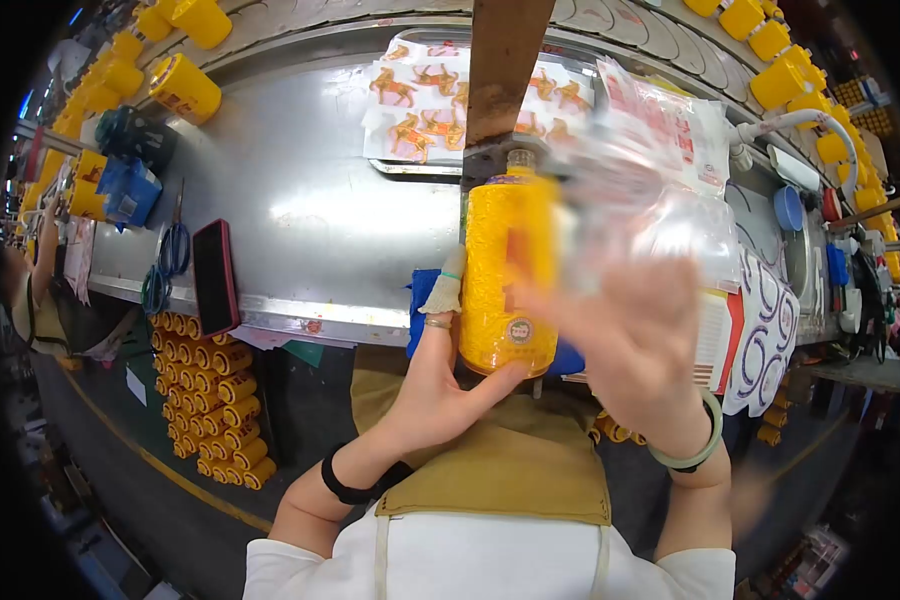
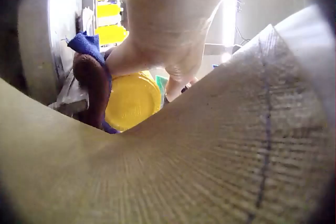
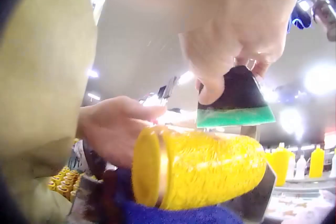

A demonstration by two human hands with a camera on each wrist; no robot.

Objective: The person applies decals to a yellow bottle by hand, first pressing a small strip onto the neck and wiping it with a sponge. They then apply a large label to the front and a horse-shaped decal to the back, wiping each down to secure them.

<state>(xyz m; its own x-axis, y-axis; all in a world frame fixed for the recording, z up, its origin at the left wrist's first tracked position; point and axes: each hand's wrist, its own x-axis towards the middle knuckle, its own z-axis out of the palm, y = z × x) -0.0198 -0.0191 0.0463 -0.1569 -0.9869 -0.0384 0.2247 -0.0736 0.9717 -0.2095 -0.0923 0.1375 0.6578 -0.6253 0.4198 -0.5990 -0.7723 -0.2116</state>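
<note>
A yellow textured bottle [image 1: 488, 250] lies with its clear neck pointing away from the body. My left hand [image 1: 435, 385] grips its lower left side, thumb by the base and one finger in a pale cover. Blurred in the head view, my right hand [image 1: 635, 345] is at the bottle's right side. The right wrist view shows the right hand [image 3: 236, 35] pinching a black scraper [image 3: 236, 90] with a green edge, just above the bottle [image 3: 210, 169]. Blue cloth [image 3: 178, 214] lies under the bottle. In the left wrist view the bottle's round base [image 2: 134, 100] shows beside the left hand [image 2: 163, 37].
Orange horse-shaped decals [image 1: 410, 135] lie on a tray beyond the bottle, partly behind a brown post [image 1: 507, 70]. Clear plastic packets [image 1: 685, 225] are to the right. A phone [image 1: 215, 277], scissors [image 1: 175, 248] and a blue container [image 1: 132, 192] are at the left. More yellow bottles line the back.
</note>
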